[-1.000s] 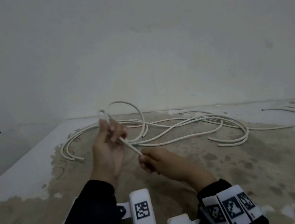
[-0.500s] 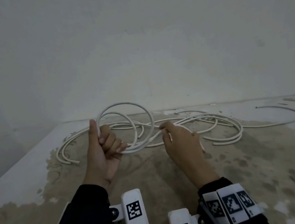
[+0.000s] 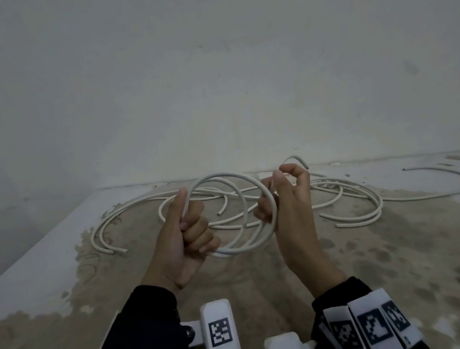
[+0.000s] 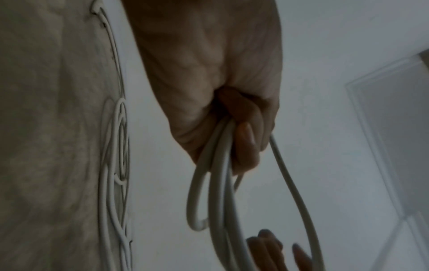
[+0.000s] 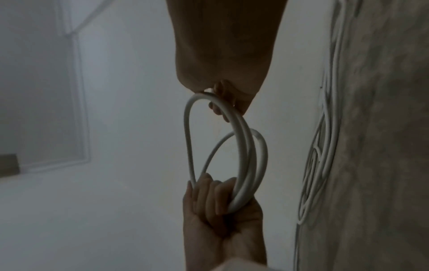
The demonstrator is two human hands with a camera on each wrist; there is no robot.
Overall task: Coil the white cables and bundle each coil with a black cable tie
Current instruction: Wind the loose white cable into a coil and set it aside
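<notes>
A coil of white cable (image 3: 239,208) was held up above the counter (image 3: 39,266) between both hands, w/ abt three loops seen in the head view. The left hand (image 3: 186,240) was fisted round the coil's left side, fingers curled over the strands and thumb laid up along the top of the loop; in the left wrist view the strands (image 4: 220,174) were seen bunched under the curled fingers (image 4: 246,143). The right hand (image 3: 287,204) was closed on the coil's right side, the strands caught betw. thumb and fingers, w/ index and middle fingers arched above. In the right wrist view the coil (image 5: 243,155) was hung from the right hand (image 5: 223,55) at top and gripped by the left hand (image 5: 216,207) at bottom.

The rest of the loose cables (image 3: 346,196) were left sprawled on the counter behind the hands, near the wall (image 3: 204,71); several cut ends were visible, incl. one arc (image 3: 444,179) lying apart at far right. The counter top was seen as white w/ a large worn brownish patch (image 3: 390,253).

No brand or readable writing was found. Black-and-white square marker tags (image 3: 220,333) were shown on the wrist units (image 3: 370,331), pattern only, no text. Dark sleeves were worn on both arms.
</notes>
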